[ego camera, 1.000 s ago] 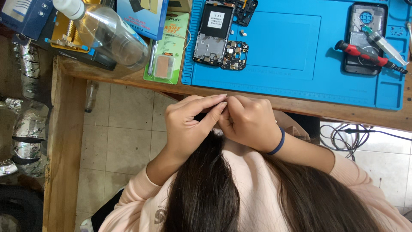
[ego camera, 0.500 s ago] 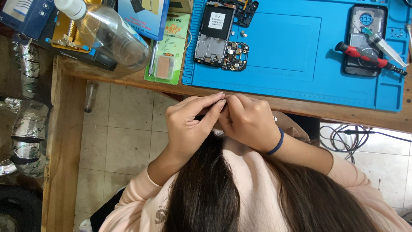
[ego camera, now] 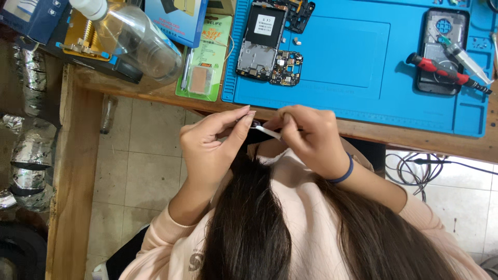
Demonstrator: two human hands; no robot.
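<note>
Left hand (ego camera: 212, 150) and right hand (ego camera: 311, 140) pinch a thin white strip (ego camera: 267, 131) between their fingertips below the table (ego camera: 363, 129) edge, a dark part behind it mostly hidden.

Bright, even light, sharp picture
Soft glare on the clear bottle (ego camera: 137, 39); dim shade over the floor (ego camera: 145, 155) at left; edges slightly bent.

Both hands are raised close together, left hand (ego camera: 215, 148) and right hand (ego camera: 306, 137) with fingertips pinched.
</note>
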